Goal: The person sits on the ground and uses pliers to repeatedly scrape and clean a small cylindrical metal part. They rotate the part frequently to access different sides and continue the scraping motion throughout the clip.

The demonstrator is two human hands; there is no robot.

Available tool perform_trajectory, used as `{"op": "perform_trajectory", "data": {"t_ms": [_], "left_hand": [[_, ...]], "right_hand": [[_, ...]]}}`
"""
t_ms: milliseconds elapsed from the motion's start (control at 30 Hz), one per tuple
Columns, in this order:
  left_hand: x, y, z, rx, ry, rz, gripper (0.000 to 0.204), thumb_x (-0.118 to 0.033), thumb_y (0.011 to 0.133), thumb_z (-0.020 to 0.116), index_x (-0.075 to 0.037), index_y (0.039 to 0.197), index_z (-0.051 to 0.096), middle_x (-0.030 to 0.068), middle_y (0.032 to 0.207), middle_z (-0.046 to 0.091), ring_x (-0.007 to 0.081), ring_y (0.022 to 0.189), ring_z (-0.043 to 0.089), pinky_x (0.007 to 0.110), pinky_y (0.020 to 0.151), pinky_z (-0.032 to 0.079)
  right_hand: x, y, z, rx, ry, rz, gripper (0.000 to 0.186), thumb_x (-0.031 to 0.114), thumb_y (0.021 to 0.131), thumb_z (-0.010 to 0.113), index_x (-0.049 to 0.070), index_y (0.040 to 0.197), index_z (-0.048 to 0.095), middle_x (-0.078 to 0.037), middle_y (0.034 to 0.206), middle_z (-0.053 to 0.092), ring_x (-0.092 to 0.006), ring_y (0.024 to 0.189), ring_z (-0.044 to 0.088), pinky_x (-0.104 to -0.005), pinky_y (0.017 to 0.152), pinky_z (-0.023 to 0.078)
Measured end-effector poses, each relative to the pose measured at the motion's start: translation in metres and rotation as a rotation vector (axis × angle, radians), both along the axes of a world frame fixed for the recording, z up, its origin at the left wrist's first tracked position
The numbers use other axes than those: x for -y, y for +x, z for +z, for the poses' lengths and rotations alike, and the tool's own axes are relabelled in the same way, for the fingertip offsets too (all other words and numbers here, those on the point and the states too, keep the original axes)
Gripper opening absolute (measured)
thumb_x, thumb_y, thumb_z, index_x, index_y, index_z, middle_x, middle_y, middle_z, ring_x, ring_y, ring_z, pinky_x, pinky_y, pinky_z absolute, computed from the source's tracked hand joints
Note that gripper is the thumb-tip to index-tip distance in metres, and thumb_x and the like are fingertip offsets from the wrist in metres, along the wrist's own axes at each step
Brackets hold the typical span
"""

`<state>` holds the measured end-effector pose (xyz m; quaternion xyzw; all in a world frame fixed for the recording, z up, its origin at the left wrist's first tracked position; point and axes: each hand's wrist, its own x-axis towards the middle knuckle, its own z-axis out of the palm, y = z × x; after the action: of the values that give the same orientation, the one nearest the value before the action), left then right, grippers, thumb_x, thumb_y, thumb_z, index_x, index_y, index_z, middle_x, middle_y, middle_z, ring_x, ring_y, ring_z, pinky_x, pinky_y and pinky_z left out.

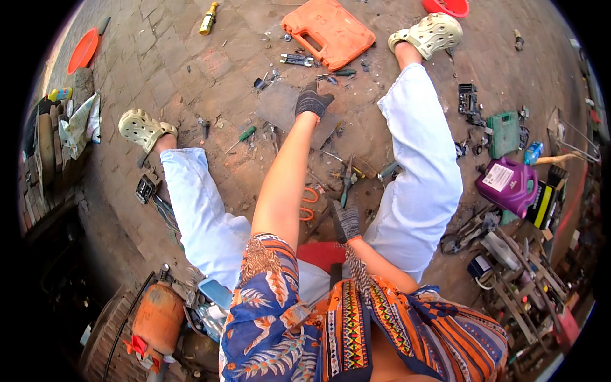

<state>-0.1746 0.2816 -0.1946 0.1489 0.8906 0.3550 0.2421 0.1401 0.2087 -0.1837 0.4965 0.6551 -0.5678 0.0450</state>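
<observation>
My left hand (pixel 314 103), in a dark grey glove, reaches forward over a flat grey metal sheet (pixel 278 103) on the ground. Its thumb and a finger stand apart, and I see nothing held. Close to my body, my gloved right hand (pixel 347 223) is closed at the lower end of green-handled pliers (pixel 347 179); its fingers are partly hidden. Orange looped cord (pixel 310 204) lies to its left. A green-handled screwdriver (pixel 242 139) rests left of the sheet, and another green handle (pixel 344 73) lies beyond my left hand.
An orange tool case (pixel 330 32) lies ahead, near a yellow bottle (pixel 208 19). On the right are a green case (pixel 503 134), a purple jug (pixel 507 185) and piled metal tools. An orange-brown tank (pixel 158 316) stands lower left. My legs spread around small scattered parts.
</observation>
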Motion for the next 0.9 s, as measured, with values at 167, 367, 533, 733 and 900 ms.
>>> {"op": "perform_trajectory", "data": {"t_ms": [167,367,533,733,900], "left_hand": [[-0.045,0.010,0.008,0.045,-0.470,-0.204,0.040,-0.025,0.080,0.057,-0.007,0.116,0.058,0.0172,0.115,0.060,0.0302,0.106,0.059,0.041,0.086,0.048],[-0.034,0.010,-0.001,-0.033,-0.528,-0.518,0.033,-0.028,0.086,0.047,-0.007,0.105,0.064,0.0163,0.113,0.061,0.0305,0.105,0.059,0.042,0.085,0.048],[0.038,0.001,0.043,-0.090,-0.166,-0.372,0.046,-0.043,0.090,0.045,0.000,0.093,0.061,0.0227,0.085,0.063,0.0366,0.086,0.060,0.042,0.074,0.045],[0.178,0.018,0.102,0.523,0.520,0.289,0.023,-0.031,0.091,0.053,-0.010,0.082,0.057,-0.0004,0.064,0.052,0.0095,0.050,0.045,0.024,0.045,0.035],[0.237,0.053,0.153,0.433,0.777,0.581,0.026,-0.033,0.091,0.053,-0.019,0.069,0.049,-0.0056,0.051,0.041,0.0079,0.033,0.033,0.024,0.032,0.022]], "right_hand": [[0.012,-0.024,0.079,0.061,-0.188,-0.106,0.031,0.016,0.081,0.062,0.002,0.109,0.057,-0.012,0.082,0.059,-0.0219,0.073,0.056,-0.0339,0.067,0.046],[0.015,-0.028,0.114,0.031,-0.458,-0.161,0.026,0.015,0.086,0.057,0.002,0.109,0.056,-0.008,0.080,0.058,-0.0151,0.073,0.054,-0.0307,0.066,0.045],[0.021,-0.027,0.081,-0.121,-0.293,-0.197,0.030,0.018,0.083,0.058,0.002,0.109,0.056,-0.009,0.080,0.059,-0.0180,0.072,0.056,-0.0323,0.067,0.046],[0.014,-0.026,0.037,-0.135,0.082,0.071,0.038,0.024,0.078,0.061,0.005,0.110,0.057,-0.018,0.088,0.062,-0.0319,0.082,0.060,-0.0382,0.074,0.048],[-0.016,-0.043,0.030,-0.067,0.204,0.352,0.038,0.031,0.076,0.063,0.011,0.108,0.060,-0.018,0.095,0.063,-0.0348,0.091,0.060,-0.0432,0.082,0.046]]}}
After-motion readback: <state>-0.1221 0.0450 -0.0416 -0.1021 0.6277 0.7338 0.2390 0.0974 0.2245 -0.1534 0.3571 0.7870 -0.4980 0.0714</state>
